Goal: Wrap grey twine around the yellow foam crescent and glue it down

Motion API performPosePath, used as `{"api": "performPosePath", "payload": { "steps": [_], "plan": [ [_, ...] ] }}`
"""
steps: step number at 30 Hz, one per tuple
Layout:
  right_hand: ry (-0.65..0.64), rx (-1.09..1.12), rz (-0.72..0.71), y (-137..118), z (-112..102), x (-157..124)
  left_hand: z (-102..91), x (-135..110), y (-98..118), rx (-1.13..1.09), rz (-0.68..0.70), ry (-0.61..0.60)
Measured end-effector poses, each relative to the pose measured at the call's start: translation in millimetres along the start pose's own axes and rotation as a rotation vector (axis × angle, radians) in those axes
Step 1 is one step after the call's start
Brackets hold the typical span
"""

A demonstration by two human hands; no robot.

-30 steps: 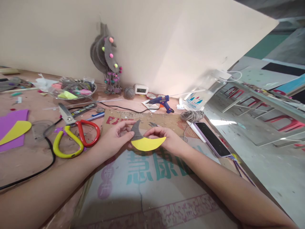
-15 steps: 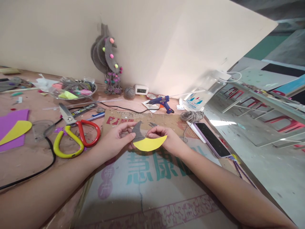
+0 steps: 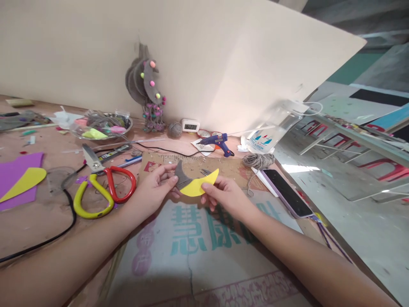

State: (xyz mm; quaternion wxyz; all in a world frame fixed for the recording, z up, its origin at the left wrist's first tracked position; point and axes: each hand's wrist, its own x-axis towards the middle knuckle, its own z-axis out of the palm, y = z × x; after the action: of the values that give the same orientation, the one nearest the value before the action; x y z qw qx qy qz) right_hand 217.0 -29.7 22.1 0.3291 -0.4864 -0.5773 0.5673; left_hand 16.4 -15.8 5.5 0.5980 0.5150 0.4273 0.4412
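Observation:
A crescent [image 3: 193, 186] is held up over the cardboard, its left part covered with grey yarn [image 3: 182, 175] and its right part bare yellow. My left hand [image 3: 155, 187] is closed on the yarn-covered end, thumb in front. My right hand [image 3: 226, 194] pinches the yellow part, its thumb lying across the face and its fingers behind. Just beyond the right hand, small metal scissor-like tips [image 3: 205, 172] show on the cardboard. A loose skein of grey yarn [image 3: 258, 160] lies farther right, with a strand trailing from it.
Printed cardboard [image 3: 166, 273] covers the table's middle. Large scissors [image 3: 105, 183], a utility knife [image 3: 116, 152] and a metal bowl [image 3: 129, 128] of craft bits lie left. Behind are a blue glue gun [image 3: 217, 141] and a small clock [image 3: 191, 125]. A phone [image 3: 287, 192] and plastic jug [image 3: 271, 128] stand right.
My right hand has shifted its hold, bringing its thumb onto the front of the yellow part. The crescent has tilted, its right tip rising, and the camera view has shifted slightly.

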Motion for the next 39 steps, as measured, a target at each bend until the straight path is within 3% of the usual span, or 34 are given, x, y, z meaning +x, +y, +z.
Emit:
{"api": "performPosePath", "payload": {
  "steps": [4,8,16,23,27,30,39],
  "plan": [
    [0.04,-0.052,-0.007,-1,2,-2,0.2,0,1,-0.072,-0.022,-0.037],
    [0.095,-0.004,-0.064,-1,0,-2,0.3,1,0,-0.155,-0.031,0.03],
    [0.115,0.025,-0.118,-2,-3,-3,-2.9,2,-2,0.022,-0.013,-0.009],
    [0.18,0.015,-0.172,-10,-4,-7,-2.1,0,-1,-0.059,-0.029,-0.024],
    [0.134,-0.048,-0.132,-9,-1,-8,-1.5,1,-3,-0.084,0.005,-0.048],
    [0.092,-0.084,-0.103,-6,2,-9,-0.7,2,-1,0.039,0.034,-0.076],
    [0.018,-0.165,-0.114,-7,4,-8,-1.3,-1,-4,0.066,-0.026,-0.114]
  ]
}}
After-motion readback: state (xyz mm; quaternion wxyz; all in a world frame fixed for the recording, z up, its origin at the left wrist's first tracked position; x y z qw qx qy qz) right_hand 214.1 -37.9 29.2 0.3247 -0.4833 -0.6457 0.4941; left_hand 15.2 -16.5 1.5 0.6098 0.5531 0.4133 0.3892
